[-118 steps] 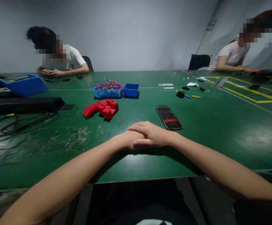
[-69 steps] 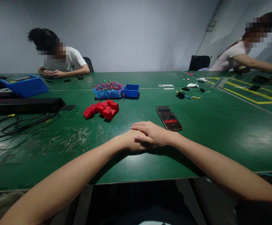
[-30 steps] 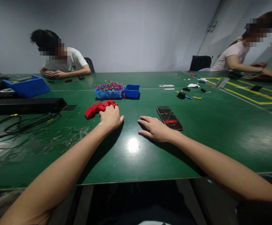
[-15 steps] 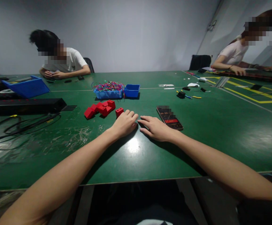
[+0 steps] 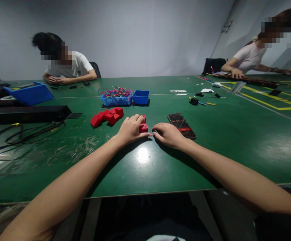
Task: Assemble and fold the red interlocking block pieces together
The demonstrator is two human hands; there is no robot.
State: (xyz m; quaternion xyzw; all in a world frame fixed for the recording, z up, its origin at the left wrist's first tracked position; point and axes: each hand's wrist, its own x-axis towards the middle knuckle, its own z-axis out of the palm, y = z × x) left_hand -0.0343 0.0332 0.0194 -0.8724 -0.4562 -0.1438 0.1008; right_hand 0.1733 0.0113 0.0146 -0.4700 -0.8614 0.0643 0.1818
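My left hand (image 5: 132, 128) is closed around red blocks (image 5: 143, 128) near the middle of the green table; its fingers cover part of them. Just to the right, my right hand (image 5: 169, 134) rests low over the table with curled fingers, its fingertips a small gap from the left thumb. Whether anything is between those fingers is hidden. Several more red blocks (image 5: 110, 116) lie in a cluster to the left of my left hand. A phone (image 5: 182, 126) with a timer on its screen lies behind my right hand.
Behind the blocks stand a blue bin heaped with coloured wires (image 5: 117, 97) and a smaller blue bin (image 5: 141, 97). Black cables and a long black case (image 5: 27, 114) lie left. Wire pieces (image 5: 194, 101) are at the back right. Two people sit across the table.
My left hand has moved slightly and closed on red blocks. The fingers of my right hand have curled in. The person at the right has moved their arm leftward.
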